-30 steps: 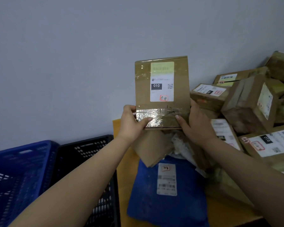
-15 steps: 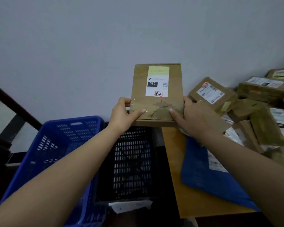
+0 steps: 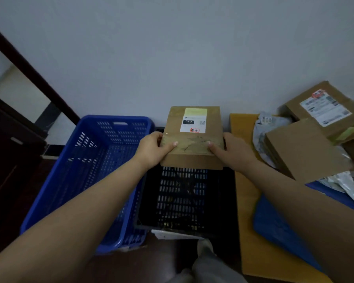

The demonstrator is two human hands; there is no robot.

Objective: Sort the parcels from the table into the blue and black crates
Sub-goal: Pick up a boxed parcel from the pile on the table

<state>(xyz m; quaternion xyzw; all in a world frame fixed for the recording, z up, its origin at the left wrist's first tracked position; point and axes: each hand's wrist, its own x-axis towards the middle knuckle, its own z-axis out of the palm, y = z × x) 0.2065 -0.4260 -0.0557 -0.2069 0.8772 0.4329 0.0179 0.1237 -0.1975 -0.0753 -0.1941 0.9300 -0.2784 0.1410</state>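
Cardboard parcel (image 3: pixel 192 139): over black crate (image 3: pixel 229 193), label up for reading
left hand (image 3: pixel 151 150): grips left edge
right hand (image 3: pixel 231 152): grips right edge, steadying drop

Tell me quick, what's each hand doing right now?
Left hand: holding the left edge of the cardboard parcel, thumb on top.
Right hand: holding the same parcel's right edge.
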